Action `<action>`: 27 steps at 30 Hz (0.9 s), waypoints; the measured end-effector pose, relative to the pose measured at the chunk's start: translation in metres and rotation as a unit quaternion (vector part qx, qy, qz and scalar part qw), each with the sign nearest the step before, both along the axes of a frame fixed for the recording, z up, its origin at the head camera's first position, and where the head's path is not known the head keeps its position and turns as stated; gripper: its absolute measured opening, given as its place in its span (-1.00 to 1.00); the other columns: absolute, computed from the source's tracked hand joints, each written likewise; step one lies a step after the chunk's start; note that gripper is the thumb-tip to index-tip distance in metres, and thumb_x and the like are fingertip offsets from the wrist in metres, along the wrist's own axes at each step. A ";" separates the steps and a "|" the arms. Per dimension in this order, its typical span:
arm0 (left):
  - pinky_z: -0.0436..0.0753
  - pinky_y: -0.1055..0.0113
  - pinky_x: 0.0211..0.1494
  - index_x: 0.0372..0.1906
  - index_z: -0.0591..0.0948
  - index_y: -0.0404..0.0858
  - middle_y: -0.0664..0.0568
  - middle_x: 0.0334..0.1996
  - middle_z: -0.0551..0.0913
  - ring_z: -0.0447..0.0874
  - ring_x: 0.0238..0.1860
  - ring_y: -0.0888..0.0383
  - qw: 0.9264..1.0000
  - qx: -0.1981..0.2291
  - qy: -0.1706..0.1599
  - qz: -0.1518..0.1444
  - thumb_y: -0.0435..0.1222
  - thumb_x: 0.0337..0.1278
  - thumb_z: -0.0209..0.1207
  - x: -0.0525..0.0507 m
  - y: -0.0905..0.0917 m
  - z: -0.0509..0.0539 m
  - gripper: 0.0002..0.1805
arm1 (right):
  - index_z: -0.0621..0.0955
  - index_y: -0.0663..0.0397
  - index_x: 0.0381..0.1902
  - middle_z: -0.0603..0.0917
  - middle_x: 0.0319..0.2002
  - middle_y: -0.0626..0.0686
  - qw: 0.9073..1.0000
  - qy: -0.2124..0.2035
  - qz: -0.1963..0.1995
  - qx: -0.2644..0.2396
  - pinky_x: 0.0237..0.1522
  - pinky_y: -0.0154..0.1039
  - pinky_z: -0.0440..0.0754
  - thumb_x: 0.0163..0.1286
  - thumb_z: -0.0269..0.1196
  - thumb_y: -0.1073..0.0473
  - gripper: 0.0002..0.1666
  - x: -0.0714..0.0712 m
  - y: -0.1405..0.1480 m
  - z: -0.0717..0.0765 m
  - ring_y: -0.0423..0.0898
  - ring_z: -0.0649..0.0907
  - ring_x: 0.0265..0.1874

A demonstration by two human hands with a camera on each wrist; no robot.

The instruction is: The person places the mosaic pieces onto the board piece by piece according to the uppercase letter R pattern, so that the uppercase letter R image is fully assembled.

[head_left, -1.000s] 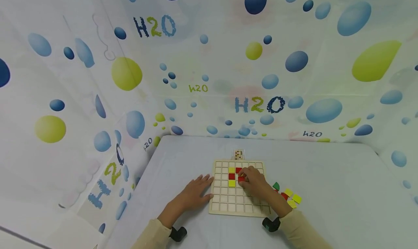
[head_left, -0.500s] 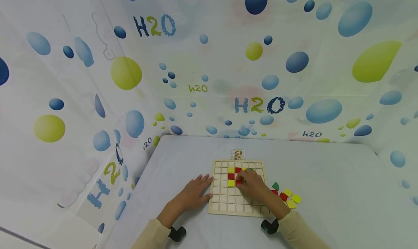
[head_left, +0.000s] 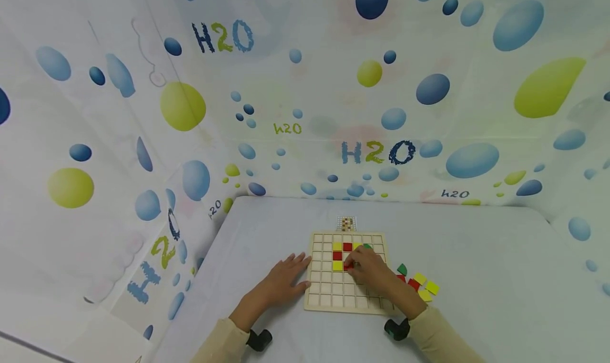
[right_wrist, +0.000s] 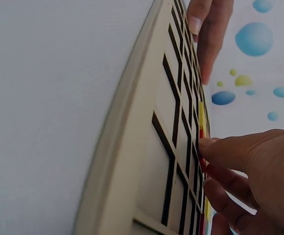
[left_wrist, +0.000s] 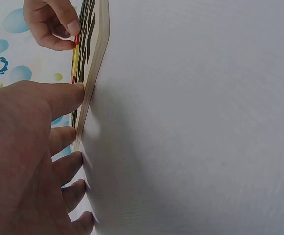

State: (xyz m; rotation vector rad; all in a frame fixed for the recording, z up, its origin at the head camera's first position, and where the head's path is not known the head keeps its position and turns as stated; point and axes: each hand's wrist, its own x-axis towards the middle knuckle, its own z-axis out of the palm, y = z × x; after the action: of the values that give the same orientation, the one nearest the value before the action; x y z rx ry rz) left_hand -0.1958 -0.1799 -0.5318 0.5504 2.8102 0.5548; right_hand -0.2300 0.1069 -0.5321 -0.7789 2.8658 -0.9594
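The wooden grid board (head_left: 324, 302) lies flat on the table. My left hand (head_left: 284, 282) rests beside its left edge, fingers spread; in the left wrist view the thumb of that hand (left_wrist: 19, 147) touches the board's rim (left_wrist: 101, 44). Over the middle of the grid, my right hand (head_left: 374, 270) pinches a red tile (head_left: 348, 267) by thumb and fingertips. The right wrist view shows this red tile (right_wrist: 202, 159) low against the board at the fingertips of the hand (right_wrist: 274, 171). Yellow tiles (head_left: 337, 266), red tiles (head_left: 337, 255) and a green piece (head_left: 367, 245) sit in the grid.
Right of the board lie loose yellow tiles (head_left: 432, 288), red tiles (head_left: 413, 284) and a green piece (head_left: 402, 269). A small patterned card (head_left: 347, 224) is behind the board's back edge. Patterned sheets rise behind and left of the white table (head_left: 500, 278).
My right hand has shifted slightly left and nearer with the red tile, uncovering the green piece and a yellow tile in the back row. My left hand has stayed in place.
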 end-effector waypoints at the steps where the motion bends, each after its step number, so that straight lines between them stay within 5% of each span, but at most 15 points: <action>1: 0.18 -0.29 0.63 0.66 0.27 -0.12 -0.09 0.66 0.23 0.11 0.67 -0.21 1.000 0.000 0.000 0.000 0.02 0.55 0.15 0.000 0.000 0.000 -0.25 | 0.74 -0.09 -0.18 0.65 -0.13 -0.09 1.000 -0.001 0.004 0.000 -0.03 -0.14 0.63 0.39 0.46 0.24 -0.88 0.000 0.002 0.001 -0.13 0.57 -0.09; 9: 0.19 -0.26 0.64 0.67 0.26 -0.09 -0.06 0.66 0.23 0.10 0.68 -0.19 1.000 -0.004 0.001 0.000 0.05 0.55 0.14 -0.001 -0.001 -0.002 -0.25 | 0.73 -0.04 -0.05 0.63 -0.09 -0.07 0.998 -0.046 -0.045 0.000 0.03 -0.05 0.68 0.44 0.42 0.20 -0.84 0.002 0.028 0.012 -0.10 0.62 -0.08; 17: 0.19 -0.28 0.63 0.66 0.27 -0.10 -0.07 0.66 0.23 0.10 0.67 -0.20 1.000 -0.003 -0.002 0.004 0.04 0.54 0.16 0.000 0.000 0.000 -0.25 | 0.65 0.03 0.03 0.60 -0.09 0.00 0.989 -0.109 -0.094 0.022 -0.04 -0.12 0.74 0.48 0.39 0.15 -0.77 0.007 0.091 0.027 -0.06 0.61 -0.06; 27: 0.18 -0.28 0.63 0.66 0.27 -0.13 -0.10 0.66 0.24 0.11 0.67 -0.22 1.000 -0.003 -0.002 0.002 0.01 0.54 0.16 0.000 0.002 0.000 -0.25 | 0.57 0.20 0.05 0.63 -0.05 0.19 0.970 -0.175 -0.143 0.089 0.00 0.10 0.76 0.35 0.49 0.07 -0.53 0.009 0.156 0.020 0.08 0.61 -0.08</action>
State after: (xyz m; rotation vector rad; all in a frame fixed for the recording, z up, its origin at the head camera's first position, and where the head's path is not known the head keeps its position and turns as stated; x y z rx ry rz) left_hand -0.1958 -0.1780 -0.5316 0.5428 2.8093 0.5473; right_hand -0.2213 0.2633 -0.5116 -0.1611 2.7374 -0.7510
